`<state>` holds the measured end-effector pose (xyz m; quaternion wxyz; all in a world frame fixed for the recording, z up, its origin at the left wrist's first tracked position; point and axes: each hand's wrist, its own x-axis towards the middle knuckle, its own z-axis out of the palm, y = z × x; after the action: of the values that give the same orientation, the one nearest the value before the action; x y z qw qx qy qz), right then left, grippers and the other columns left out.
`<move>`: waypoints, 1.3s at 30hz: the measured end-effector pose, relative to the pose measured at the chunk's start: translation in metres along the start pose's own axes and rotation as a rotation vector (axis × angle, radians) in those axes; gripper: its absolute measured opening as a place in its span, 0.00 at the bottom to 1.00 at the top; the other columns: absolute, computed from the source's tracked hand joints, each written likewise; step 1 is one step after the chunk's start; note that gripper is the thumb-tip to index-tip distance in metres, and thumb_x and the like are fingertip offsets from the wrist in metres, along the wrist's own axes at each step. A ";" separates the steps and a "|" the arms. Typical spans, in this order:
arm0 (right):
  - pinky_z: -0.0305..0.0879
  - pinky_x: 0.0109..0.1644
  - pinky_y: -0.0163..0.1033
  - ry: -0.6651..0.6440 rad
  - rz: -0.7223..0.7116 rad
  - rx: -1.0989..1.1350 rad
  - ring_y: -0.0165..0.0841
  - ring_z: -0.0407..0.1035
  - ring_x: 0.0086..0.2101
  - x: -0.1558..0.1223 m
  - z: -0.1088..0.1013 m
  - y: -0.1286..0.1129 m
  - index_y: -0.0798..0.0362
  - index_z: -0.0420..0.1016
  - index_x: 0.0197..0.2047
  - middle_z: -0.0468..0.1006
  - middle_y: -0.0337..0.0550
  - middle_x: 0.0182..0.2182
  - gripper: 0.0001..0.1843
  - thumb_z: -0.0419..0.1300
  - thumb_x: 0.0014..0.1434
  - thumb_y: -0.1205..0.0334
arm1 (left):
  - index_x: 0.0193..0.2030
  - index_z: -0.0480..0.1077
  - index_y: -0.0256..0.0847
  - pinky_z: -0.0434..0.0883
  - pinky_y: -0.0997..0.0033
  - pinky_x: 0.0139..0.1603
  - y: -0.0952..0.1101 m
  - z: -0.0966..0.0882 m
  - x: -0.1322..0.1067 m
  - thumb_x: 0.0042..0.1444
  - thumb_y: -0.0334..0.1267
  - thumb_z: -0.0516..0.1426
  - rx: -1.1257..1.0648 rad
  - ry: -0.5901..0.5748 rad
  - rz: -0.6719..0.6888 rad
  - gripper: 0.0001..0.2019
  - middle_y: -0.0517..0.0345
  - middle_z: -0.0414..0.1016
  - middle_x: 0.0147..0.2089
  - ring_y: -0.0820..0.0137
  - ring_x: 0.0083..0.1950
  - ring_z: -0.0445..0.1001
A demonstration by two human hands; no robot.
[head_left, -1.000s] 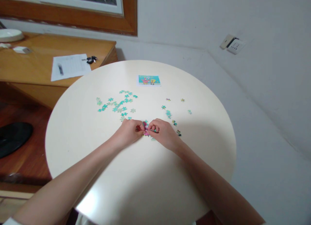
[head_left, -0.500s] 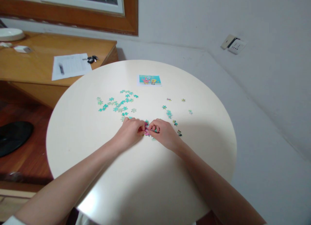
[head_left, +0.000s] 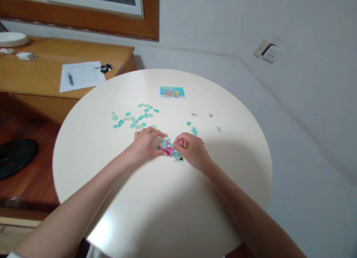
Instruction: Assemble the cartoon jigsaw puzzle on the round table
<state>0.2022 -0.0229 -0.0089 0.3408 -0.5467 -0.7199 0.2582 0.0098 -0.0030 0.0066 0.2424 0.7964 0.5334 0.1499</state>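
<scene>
A partly joined jigsaw puzzle (head_left: 167,148) with a pink starfish figure lies flat on the round table. Over its left side is my left hand (head_left: 146,143), thumb and forefinger spread apart, the thumb at the puzzle's lower left edge. My right hand (head_left: 192,148) is closed in a pinch at the puzzle's right part, its other fingers curled. Whatever sits between those fingertips is hidden. Beneath the right hand, a green and white joined part (head_left: 178,155) of the puzzle shows.
Loose teal puzzle pieces (head_left: 138,118) are scattered at the left, and several more pieces (head_left: 194,131) lie to the right. A small picture card (head_left: 172,92) rests toward the back of the white round table (head_left: 156,206). A wooden desk (head_left: 47,68) adjoins at the left.
My left hand has opened and drawn back leftward, uncovering the pink figure. My right hand has shifted slightly rightward and stays pinched.
</scene>
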 end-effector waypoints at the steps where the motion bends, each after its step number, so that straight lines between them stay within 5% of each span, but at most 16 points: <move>1: 0.56 0.31 0.32 0.004 -0.001 0.000 0.25 0.59 0.23 0.000 -0.001 0.000 0.52 0.71 0.26 0.64 0.32 0.20 0.06 0.58 0.48 0.73 | 0.51 0.73 0.45 0.60 0.56 0.54 0.001 0.003 -0.001 0.41 0.46 0.68 0.014 -0.016 0.006 0.28 0.48 0.72 0.53 0.54 0.55 0.67; 18: 0.57 0.31 0.32 0.012 -0.004 -0.017 0.25 0.60 0.23 0.001 -0.001 0.000 0.52 0.70 0.26 0.67 0.33 0.21 0.05 0.58 0.49 0.72 | 0.52 0.72 0.47 0.60 0.56 0.54 -0.002 0.020 -0.001 0.44 0.47 0.67 0.082 -0.016 -0.004 0.27 0.50 0.68 0.53 0.54 0.56 0.64; 39: 0.58 0.32 0.33 0.024 -0.011 -0.026 0.26 0.60 0.24 0.005 -0.008 0.005 0.52 0.70 0.26 0.66 0.34 0.21 0.05 0.58 0.49 0.71 | 0.41 0.72 0.42 0.62 0.56 0.52 0.005 0.006 -0.001 0.42 0.38 0.66 0.057 -0.100 -0.066 0.17 0.51 0.71 0.46 0.54 0.52 0.69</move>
<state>0.2110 -0.0170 -0.0067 0.3436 -0.5501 -0.7222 0.2403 0.0168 -0.0067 0.0043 0.2509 0.7914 0.5507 0.0865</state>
